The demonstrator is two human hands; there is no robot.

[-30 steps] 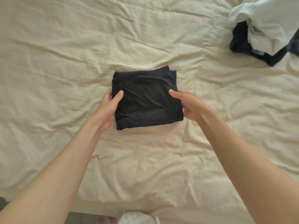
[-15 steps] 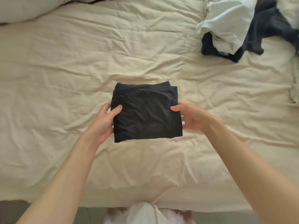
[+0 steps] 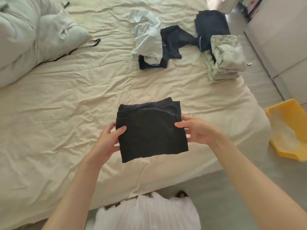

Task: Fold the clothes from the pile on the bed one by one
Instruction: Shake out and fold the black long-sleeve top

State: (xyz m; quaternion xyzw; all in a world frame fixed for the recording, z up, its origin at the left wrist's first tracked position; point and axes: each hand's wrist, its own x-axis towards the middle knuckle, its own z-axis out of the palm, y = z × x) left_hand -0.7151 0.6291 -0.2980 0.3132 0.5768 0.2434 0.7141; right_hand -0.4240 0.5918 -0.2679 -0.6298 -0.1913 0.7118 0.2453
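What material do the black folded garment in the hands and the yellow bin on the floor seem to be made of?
Black folded garment: probably a soft knit such as cotton jersey; matte, thin limp layers, faint lint specks. The exact fibre cannot be told.
Yellow bin: looks like moulded plastic; smooth, even colour, stiff rounded rim with slight sheen.
Left hand and right hand grip the garment's edges.

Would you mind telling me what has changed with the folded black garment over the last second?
Both hands, left hand and right hand, have lifted the folded black garment off the bed. Their grip at its two side edges is unchanged, and it remains folded.
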